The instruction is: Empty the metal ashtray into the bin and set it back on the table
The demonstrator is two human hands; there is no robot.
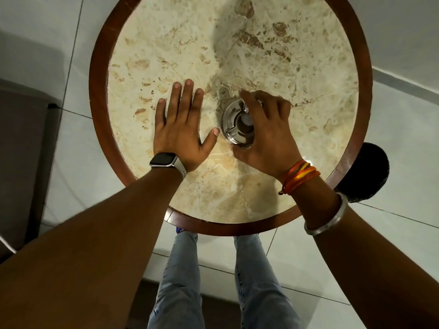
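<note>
Ashtray [235, 125]: metal, near the table [111, 55] centre. Right hand [266, 136]: curled around its right rim, gripping, apparently for the lift or the set-down. Left hand [181, 129]: open, flat on marble just left, probably steadying. Bin [370, 172]: dark, right of the table.

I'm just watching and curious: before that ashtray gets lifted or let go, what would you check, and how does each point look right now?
1. Right hand has hold of the ashtray: ok, fingers and thumb curl around its rim.
2. Ashtray is over the table, well away from the edge: ok.
3. Left hand is clear of the ashtray: ok, flat on the marble beside it, the thumb close to the rim.
4. Ashtray is empty: cannot tell, the fingers hide part of the bowl.
5. Bin is within reach: ok, a dark round shape that is probably the bin sits past the table's right edge.
</note>
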